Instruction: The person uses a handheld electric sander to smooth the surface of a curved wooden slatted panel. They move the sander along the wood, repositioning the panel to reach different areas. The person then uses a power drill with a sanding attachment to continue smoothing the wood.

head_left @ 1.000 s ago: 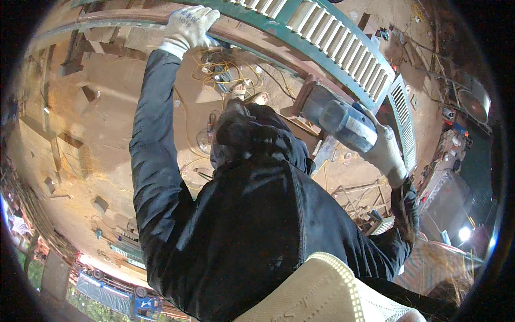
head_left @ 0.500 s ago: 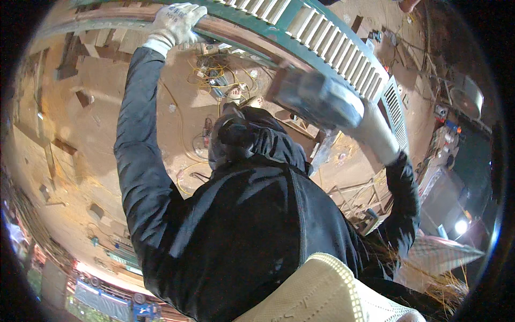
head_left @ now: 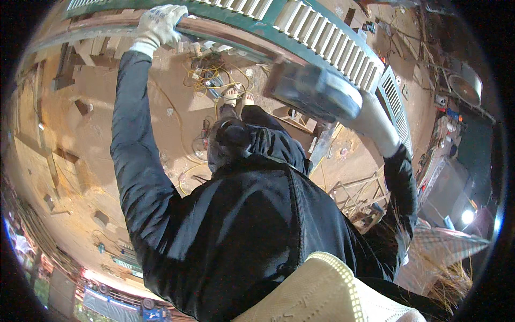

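Observation:
A long green louvered shutter panel [head_left: 276, 15] with pale slats stretches across the top of the view, its near edge bare brown wood. My left hand [head_left: 159, 27], in a white work glove, grips that edge at the upper left, fingers bent over it. In my right hand [head_left: 372, 122], also gloved, is a bulky blue-grey hand tool [head_left: 322, 94] with a brown front end. The tool lies along the panel's near edge, right of centre. Motion blur hides its exact kind and whether it touches the wood. My right fingers are mostly hidden behind it.
Tangled yellow cords [head_left: 209, 78] lie on the brown floor beyond my sandalled feet [head_left: 230, 95]. Wooden offcuts [head_left: 67, 155] are scattered at left. A wooden frame [head_left: 359, 196] stands at right, near a bright lamp [head_left: 468, 217]. A round metal drum [head_left: 464, 88] is at far right.
The whole view has shifted slightly, and more of my feet shows. My left hand appears a little farther left, still on the panel's edge. The tool stays near the same stretch, slightly left.

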`<state>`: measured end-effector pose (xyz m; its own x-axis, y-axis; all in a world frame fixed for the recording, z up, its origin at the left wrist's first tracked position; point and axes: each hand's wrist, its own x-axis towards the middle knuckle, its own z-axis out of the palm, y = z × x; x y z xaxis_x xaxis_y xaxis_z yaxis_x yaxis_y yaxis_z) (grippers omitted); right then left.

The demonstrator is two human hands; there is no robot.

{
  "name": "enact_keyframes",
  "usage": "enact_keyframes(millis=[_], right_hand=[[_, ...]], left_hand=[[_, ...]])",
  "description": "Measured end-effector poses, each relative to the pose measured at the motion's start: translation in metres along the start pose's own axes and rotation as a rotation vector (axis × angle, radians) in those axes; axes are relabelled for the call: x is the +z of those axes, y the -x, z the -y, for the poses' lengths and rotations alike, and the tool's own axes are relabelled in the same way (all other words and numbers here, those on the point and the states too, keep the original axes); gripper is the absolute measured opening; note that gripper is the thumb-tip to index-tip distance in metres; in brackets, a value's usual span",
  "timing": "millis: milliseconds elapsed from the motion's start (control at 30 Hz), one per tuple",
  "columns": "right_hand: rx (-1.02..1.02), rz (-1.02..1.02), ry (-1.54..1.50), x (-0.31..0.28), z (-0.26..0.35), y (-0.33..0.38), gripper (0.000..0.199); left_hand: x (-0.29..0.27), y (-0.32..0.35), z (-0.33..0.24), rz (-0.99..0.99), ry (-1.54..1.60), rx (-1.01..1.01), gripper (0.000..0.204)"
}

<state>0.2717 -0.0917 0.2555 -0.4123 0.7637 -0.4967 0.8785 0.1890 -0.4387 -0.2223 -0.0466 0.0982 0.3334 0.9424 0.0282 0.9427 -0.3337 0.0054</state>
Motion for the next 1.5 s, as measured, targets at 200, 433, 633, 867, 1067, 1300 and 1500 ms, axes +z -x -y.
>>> enact_keyframes(millis=[200,433,633,867,1067,1300,1500], right_hand=[[0.120,0.068,-0.022,-0.012,-0.052,0.061,0.059],[0.057,0.011,0.136,0.003,-0.071,0.065,0.076],[0.043,-0.021,0.045,0.005,-0.003,0.019,0.059],[-0.002,-0.088,-0.030,0.023,0.091,-0.040,0.062],[0.112,-0.066,0.106,0.038,0.191,-0.098,0.066],[-0.239,-0.193,-0.075,0.066,0.299,-0.181,0.044],[-0.263,-0.038,0.051,0.063,0.358,-0.200,0.031]], left_hand=[[-0.019,-0.002,-0.010,-0.060,-0.002,0.058,0.049],[-0.024,-0.007,-0.018,0.026,-0.036,-0.047,0.048],[-0.013,0.004,0.027,-0.024,-0.031,0.043,0.057],[-0.031,0.041,0.157,0.054,-0.124,-0.150,0.072],[-0.032,0.053,0.218,0.065,0.017,-0.044,0.065],[-0.019,0.046,0.233,-0.030,0.125,0.078,0.066],[-0.009,0.042,0.248,0.002,0.208,0.106,0.052]])
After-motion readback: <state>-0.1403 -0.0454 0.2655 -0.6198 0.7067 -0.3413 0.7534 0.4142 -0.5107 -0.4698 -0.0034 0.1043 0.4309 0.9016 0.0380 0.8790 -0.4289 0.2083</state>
